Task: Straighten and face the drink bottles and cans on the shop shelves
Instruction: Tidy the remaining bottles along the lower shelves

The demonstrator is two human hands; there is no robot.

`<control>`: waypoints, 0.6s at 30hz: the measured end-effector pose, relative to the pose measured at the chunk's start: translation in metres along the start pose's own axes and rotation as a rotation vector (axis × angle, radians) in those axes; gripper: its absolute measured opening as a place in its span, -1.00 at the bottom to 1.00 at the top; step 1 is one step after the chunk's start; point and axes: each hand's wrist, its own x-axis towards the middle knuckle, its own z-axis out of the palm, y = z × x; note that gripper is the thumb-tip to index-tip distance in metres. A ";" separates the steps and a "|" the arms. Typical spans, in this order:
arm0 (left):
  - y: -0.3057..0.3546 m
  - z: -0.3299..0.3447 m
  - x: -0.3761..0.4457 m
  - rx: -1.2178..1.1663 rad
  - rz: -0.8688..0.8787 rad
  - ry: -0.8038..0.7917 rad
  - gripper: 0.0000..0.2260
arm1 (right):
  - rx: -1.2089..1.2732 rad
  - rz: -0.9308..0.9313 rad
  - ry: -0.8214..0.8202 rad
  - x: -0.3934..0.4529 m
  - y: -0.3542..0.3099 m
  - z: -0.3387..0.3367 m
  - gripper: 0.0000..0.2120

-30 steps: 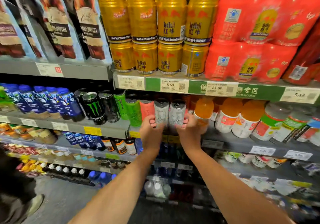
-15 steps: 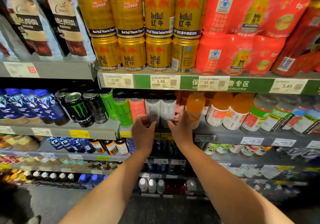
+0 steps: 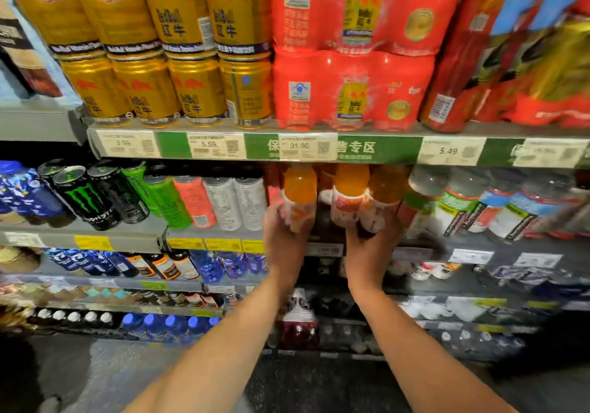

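My left hand (image 3: 282,237) grips the base of an orange drink bottle (image 3: 299,193) at the front edge of the middle shelf (image 3: 210,235). My right hand (image 3: 372,246) wraps the bottoms of two more orange bottles (image 3: 367,197) just beside it, though blur hides the fingers' exact hold. Left of my hands stand two silver cans (image 3: 236,201), a pink can (image 3: 194,200), and green and black cans (image 3: 95,195). Above, gold cans (image 3: 178,61) are stacked two high beside red multipacks (image 3: 348,61).
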 end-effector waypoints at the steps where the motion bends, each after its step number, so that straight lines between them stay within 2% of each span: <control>1: -0.002 0.006 0.002 0.048 0.000 0.033 -0.58 | -0.020 -0.002 -0.015 0.005 0.004 -0.005 -0.18; 4: -0.009 0.020 0.010 0.199 -0.045 0.139 -0.41 | -0.011 -0.035 -0.048 0.016 0.011 -0.015 -0.16; 9: -0.007 0.032 0.018 0.170 -0.118 0.129 -0.30 | 0.053 -0.059 -0.078 0.025 0.012 -0.023 -0.24; 18: -0.009 0.042 0.020 0.172 -0.121 0.293 -0.27 | -0.039 -0.090 -0.116 0.033 0.013 -0.028 -0.24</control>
